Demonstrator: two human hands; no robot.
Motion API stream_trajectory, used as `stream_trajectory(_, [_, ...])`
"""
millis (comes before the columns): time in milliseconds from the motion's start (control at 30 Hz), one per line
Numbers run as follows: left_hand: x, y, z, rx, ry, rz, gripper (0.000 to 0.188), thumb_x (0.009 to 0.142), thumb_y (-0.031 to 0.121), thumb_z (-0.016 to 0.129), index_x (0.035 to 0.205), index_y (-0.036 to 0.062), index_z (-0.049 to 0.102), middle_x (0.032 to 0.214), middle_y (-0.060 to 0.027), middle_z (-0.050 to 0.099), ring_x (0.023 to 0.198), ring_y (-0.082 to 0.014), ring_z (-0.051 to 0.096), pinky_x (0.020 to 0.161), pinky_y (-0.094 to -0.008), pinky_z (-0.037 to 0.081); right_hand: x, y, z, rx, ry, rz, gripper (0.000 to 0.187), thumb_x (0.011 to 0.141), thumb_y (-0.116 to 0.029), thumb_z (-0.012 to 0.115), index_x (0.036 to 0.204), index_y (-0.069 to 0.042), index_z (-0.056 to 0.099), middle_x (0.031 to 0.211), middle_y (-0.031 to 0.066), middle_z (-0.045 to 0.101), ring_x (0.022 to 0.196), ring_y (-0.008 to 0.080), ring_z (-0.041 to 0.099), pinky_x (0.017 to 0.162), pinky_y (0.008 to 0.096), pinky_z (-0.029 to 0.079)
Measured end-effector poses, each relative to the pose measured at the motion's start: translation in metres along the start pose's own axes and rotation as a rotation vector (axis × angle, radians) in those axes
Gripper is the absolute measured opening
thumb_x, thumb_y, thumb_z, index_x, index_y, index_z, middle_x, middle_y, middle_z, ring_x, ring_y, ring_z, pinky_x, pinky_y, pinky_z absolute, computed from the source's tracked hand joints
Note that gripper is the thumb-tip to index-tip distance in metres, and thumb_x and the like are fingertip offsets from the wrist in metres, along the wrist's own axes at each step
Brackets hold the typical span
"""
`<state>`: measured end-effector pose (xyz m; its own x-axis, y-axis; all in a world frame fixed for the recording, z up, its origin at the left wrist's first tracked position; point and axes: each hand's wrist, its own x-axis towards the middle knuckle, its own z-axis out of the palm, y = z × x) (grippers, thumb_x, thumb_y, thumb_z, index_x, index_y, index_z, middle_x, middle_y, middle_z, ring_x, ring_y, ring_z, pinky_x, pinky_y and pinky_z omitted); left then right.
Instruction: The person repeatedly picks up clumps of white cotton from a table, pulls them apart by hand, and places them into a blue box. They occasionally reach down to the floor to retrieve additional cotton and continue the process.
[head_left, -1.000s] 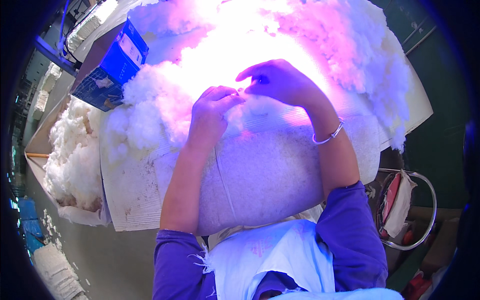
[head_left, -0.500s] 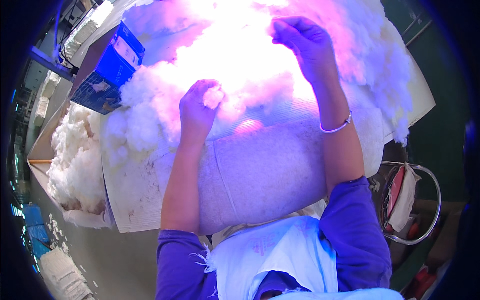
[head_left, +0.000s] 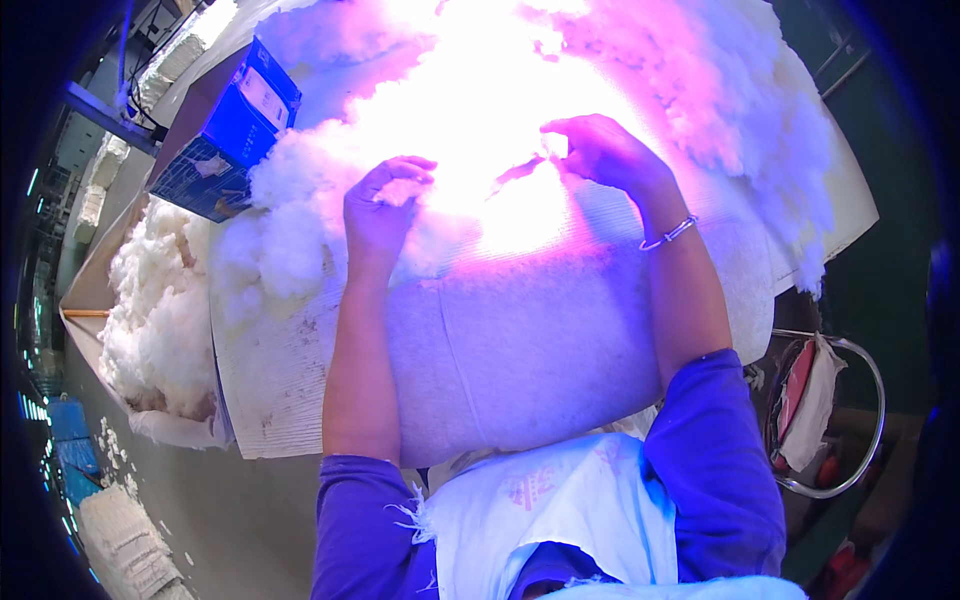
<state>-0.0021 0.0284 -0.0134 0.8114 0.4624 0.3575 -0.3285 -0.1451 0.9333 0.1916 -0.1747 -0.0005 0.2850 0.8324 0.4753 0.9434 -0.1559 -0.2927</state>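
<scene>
White cotton-like fibre lies heaped across a pale worktable, and a glaring white-pink light washes out its middle. My left hand curls its fingers round a tuft of fibre at the heap's near edge. To the right, my right hand pinches a small white tuft between thumb and fingers, under the brightest part of the light. The glare hides some of the fingertips and the fibre between the two hands.
A blue cardboard box stands at the table's left. Beyond the table edge, a sack bulges with white fibre. A padded greyish cover lines the near edge. At right is a metal-framed chair; stacked white bundles sit lower left.
My right hand has come down and inward, nearer the table and my left hand. My left hand has shifted slightly left, with its fingers turned more toward the right.
</scene>
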Motion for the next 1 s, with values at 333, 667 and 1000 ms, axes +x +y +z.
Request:
stream_trajectory(333, [-0.007, 0.019, 0.018, 0.355, -0.339, 0.282, 0.034, 0.052, -0.018, 0.045, 0.07, 0.0037, 0.064, 0.095, -0.008, 0.062, 0.102, -0.0207, 0.057, 0.085, -0.0305, 0.046, 0.022, -0.069, 0.015, 0.369, -0.1, -0.036, 0.027, 0.077, -0.006, 0.06, 0.103, -0.003, 0.063, 0.07, 0.011, 0.062, 0.062, 0.0211, 0.061, 0.059, 0.0332, 0.048])
stream_trajectory(667, [-0.007, 0.038, -0.008, 0.541, -0.456, 0.012, 0.021, 0.073, 0.003, 0.068, 0.094, 0.0059, 0.067, 0.095, -0.0045, 0.067, 0.101, -0.0193, 0.059, 0.093, -0.0343, 0.043, 0.009, -0.005, 0.002, 0.434, -0.197, 0.418, 0.025, 0.071, -0.003, 0.055, 0.093, -0.003, 0.065, 0.058, 0.0052, 0.055, 0.054, 0.0137, 0.056, 0.052, 0.0301, 0.044])
stream_trajectory(1000, [-0.006, -0.001, -0.003, 0.54, -0.159, -0.203, 0.023, 0.085, 0.001, 0.059, 0.108, -0.0014, 0.059, 0.086, -0.0034, 0.064, 0.073, -0.0082, 0.059, 0.065, -0.021, 0.048, 0.014, -0.021, 0.034, 0.173, -0.17, 0.261, 0.039, 0.073, -0.001, 0.06, 0.112, -0.005, 0.06, 0.081, 0.0111, 0.063, 0.067, 0.022, 0.062, 0.064, 0.0337, 0.051])
